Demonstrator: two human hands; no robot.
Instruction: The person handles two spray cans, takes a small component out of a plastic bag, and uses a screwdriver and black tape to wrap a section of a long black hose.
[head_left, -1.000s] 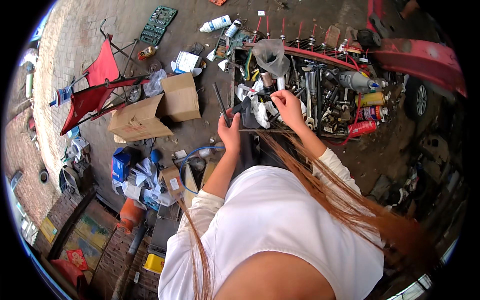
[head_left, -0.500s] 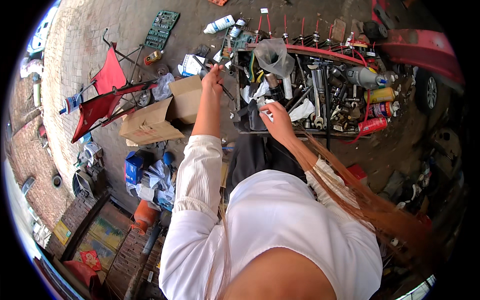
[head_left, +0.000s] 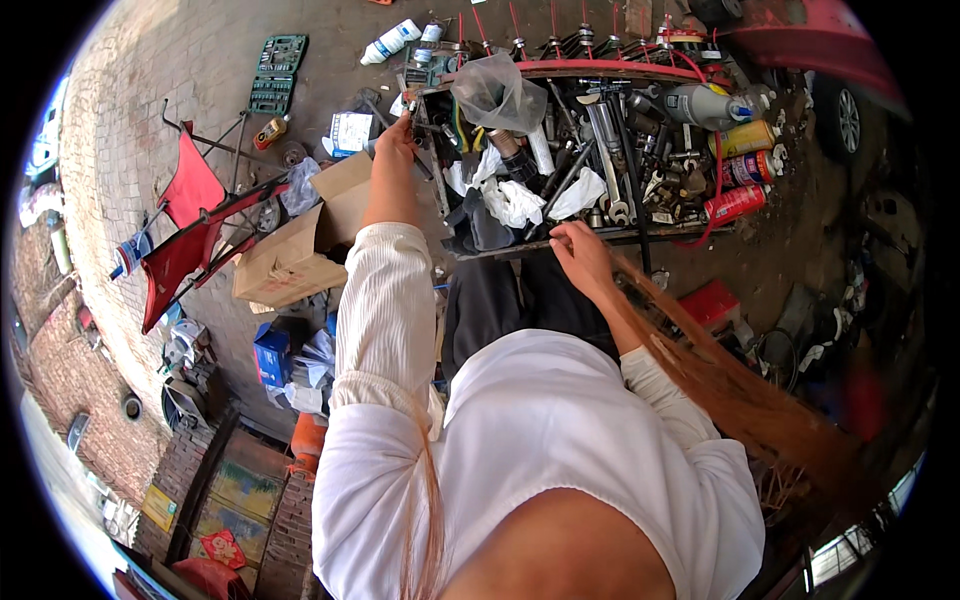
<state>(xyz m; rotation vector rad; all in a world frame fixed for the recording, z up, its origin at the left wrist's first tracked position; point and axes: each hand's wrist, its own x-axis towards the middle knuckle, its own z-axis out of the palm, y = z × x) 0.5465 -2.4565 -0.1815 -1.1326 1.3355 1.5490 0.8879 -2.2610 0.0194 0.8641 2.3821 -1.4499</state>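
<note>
My left hand point(head_left: 396, 140) reaches to the left end of a metal tray point(head_left: 500, 250), its fingers closed around something too small to make out. A dark bar point(head_left: 424, 168) runs past that hand; whether the hand grips it is unclear. At the tray's near rim is my right hand point(head_left: 583, 258), fingers loosely bent and apart, with nothing visible in them. Beside it inside the tray lie white crumpled paper point(head_left: 513, 203), a wrench point(head_left: 617, 205) and a dark grey cloth point(head_left: 485, 222). Sockets and other tools fill the tray.
A clear plastic bag point(head_left: 498, 95) sits over the tray's far left part. Spray cans point(head_left: 742, 170) line its right end. Left of me stand an open cardboard box point(head_left: 290, 258) and a red folding chair point(head_left: 190, 190). A green tool case point(head_left: 277, 75) lies open farther off.
The view has shifted, so the tray appears farther left. My right hand has moved from the dark grey cloth rightward along the near rim. My left hand stays by the tray's left end.
</note>
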